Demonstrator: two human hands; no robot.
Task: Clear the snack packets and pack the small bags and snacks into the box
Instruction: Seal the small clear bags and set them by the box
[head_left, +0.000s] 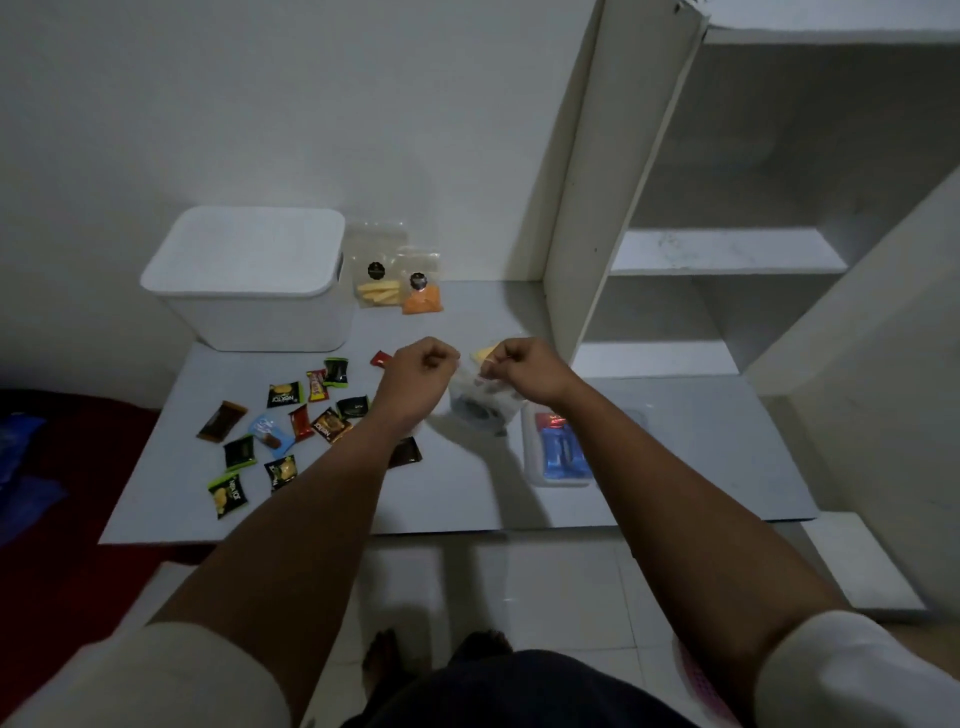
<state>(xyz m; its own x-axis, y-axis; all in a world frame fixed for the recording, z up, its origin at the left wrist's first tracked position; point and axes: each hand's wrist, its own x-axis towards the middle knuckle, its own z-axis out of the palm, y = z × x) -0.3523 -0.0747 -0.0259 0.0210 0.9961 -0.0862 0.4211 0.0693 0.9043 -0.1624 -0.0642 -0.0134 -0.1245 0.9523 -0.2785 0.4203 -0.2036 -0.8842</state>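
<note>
Both hands, left (422, 364) and right (524, 366), pinch a clear bag (483, 402) above the worktop (457, 499). Snack packets (283, 426) lie at nine o'clock, lidded box (249, 275) at eleven.

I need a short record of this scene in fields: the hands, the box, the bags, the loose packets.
hands: left hand and right hand grip a clear small bag above the table
box: white box, lid on, back left
bags: two clear snack bags stand beside the box
loose packets: snack packets scattered on the left
</note>
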